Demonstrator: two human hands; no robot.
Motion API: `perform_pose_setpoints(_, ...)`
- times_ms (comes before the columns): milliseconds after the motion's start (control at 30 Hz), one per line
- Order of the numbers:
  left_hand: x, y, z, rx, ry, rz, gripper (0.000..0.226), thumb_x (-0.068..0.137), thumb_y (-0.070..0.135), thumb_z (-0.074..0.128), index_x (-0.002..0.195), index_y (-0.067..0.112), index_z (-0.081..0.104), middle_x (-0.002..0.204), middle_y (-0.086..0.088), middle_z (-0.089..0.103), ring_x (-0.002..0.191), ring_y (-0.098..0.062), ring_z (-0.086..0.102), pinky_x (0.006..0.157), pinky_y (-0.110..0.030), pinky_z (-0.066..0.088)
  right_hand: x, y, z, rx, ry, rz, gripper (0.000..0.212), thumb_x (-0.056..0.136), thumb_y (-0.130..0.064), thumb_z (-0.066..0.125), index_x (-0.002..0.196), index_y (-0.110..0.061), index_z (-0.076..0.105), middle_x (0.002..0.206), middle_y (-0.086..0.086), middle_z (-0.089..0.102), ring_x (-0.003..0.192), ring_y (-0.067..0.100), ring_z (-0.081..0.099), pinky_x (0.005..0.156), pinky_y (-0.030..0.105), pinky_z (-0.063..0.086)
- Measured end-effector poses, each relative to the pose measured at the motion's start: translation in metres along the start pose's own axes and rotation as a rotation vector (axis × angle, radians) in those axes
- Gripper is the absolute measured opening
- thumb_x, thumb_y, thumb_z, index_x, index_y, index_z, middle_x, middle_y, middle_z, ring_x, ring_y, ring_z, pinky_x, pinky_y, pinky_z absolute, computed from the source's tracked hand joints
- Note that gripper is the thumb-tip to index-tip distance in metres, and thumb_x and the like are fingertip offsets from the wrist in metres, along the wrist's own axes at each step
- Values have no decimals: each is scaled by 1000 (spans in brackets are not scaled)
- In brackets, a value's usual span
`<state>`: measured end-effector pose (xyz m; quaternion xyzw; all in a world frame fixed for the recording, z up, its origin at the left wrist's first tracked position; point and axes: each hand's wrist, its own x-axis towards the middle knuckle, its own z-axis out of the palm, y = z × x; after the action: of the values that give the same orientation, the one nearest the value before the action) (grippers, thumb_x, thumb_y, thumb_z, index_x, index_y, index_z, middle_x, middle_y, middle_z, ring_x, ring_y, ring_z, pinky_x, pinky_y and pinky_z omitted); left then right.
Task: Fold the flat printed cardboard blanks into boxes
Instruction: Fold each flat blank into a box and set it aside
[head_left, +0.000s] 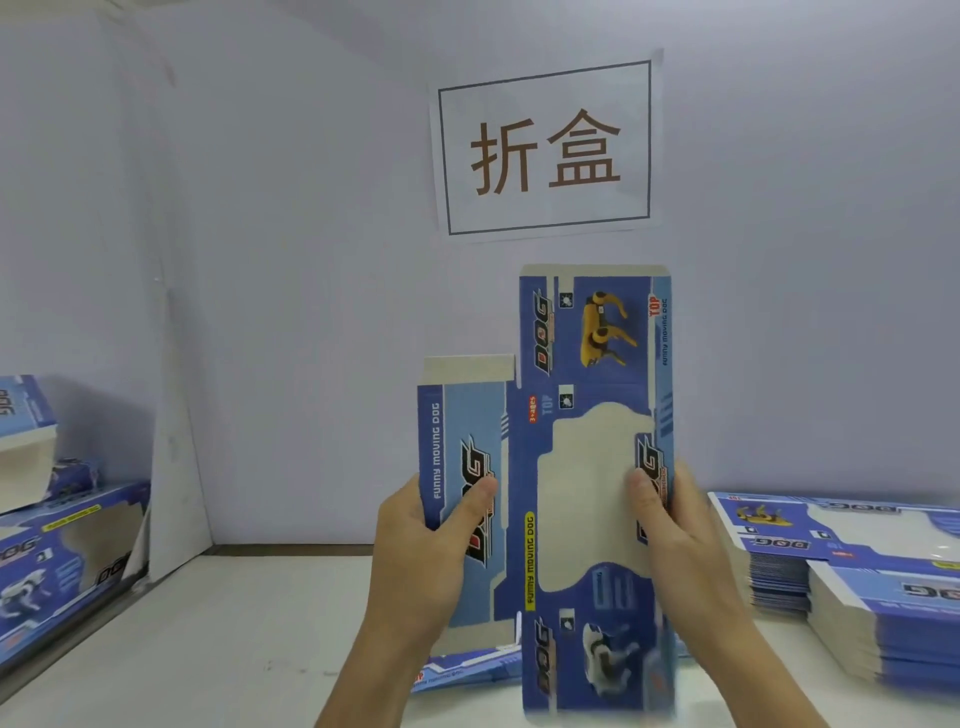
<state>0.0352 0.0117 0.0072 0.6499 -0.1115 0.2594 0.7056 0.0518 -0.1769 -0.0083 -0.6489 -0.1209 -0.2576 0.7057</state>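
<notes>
Blank (540, 467) held upright above the counter's (208, 649) middle, left hand (421, 540) and right hand (675, 540) each pinching a side edge, still flat and unfolded. Flat blanks (831, 561) are stacked at the right edge, folded boxes (62, 561) wait at the left; most work seems to remain

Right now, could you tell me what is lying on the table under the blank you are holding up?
Under the held blank, another flat printed blank lies on the table. Only its left part shows; the rest is covered by the held blank and the left hand.
</notes>
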Motion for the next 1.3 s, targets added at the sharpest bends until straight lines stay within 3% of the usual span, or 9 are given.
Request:
perform_pose_setpoints(133,-3,3,10,32,42,284,21,84,16,71,63,17,72,50,1,51,50,5,49,54,-7,42,4,-4,1,-223,95,-44,35,98,-33,55,132,-34,47,117,-2,59,107,16,58,84,30,47)
perform_pose_setpoints(233,-2,-1,10,249,34,569,25,87,6,70,102,24,79,88,18,76,90,5,65,82,-13,49,3,-23,-2,117,-139,95,36,86,-31,68,122,-24,64,115,8,69,97,24,70,80,39,55)
perform_pose_setpoints(333,-1,-15,5,564,-20,720,55,78,-5,58,117,31,67,115,20,70,111,-7,58,93,-40,49,-3,-36,-6,696,-442,208,43,52,-28,93,85,-9,71,81,15,60,72,30,64,65,43,58)
perform_pose_setpoints(467,0,-23,2,578,-290,497,64,91,-6,54,126,47,53,135,25,49,129,-4,49,91,-10,49,-5,-36,-11,867,-518,180,41,62,-19,85,98,-10,69,97,18,53,91,38,50,77,49,51)
perform_pose_setpoints(700,-7,-19,6,459,-451,257,63,90,-8,47,131,39,55,141,23,48,129,11,41,87,-3,43,-6,-29,-10,639,-588,140,63,72,-13,82,130,-2,58,124,25,65,103,43,66,79,53,55)
perform_pose_setpoints(833,-13,-12,17,260,-419,202,36,90,41,51,125,35,58,121,19,63,114,-5,59,87,-17,49,-6,-26,-1,582,-538,156,71,80,-6,73,144,-4,42,134,30,56,107,48,62,79,54,54)
perform_pose_setpoints(967,-17,-11,24,373,-399,246,47,83,76,47,127,62,40,130,32,49,124,5,47,91,-9,44,-8,-21,4,436,-491,174,42,82,-7,72,124,-10,67,116,18,72,103,31,71,74,37,59)
perform_pose_setpoints(1100,-15,-16,25,601,-328,310,63,82,66,43,140,53,23,143,27,36,131,2,39,106,-24,45,-7,-11,9,207,-364,262,31,95,-6,59,92,-27,81,89,3,77,82,15,74,66,25,58)
perform_pose_setpoints(1300,-16,-19,28,700,-291,508,57,97,45,53,149,34,32,131,32,35,117,27,31,87,8,30,-15,18,18,-7,-414,324,34,106,-12,41,131,5,55,112,13,61,110,33,59,106,43,43)
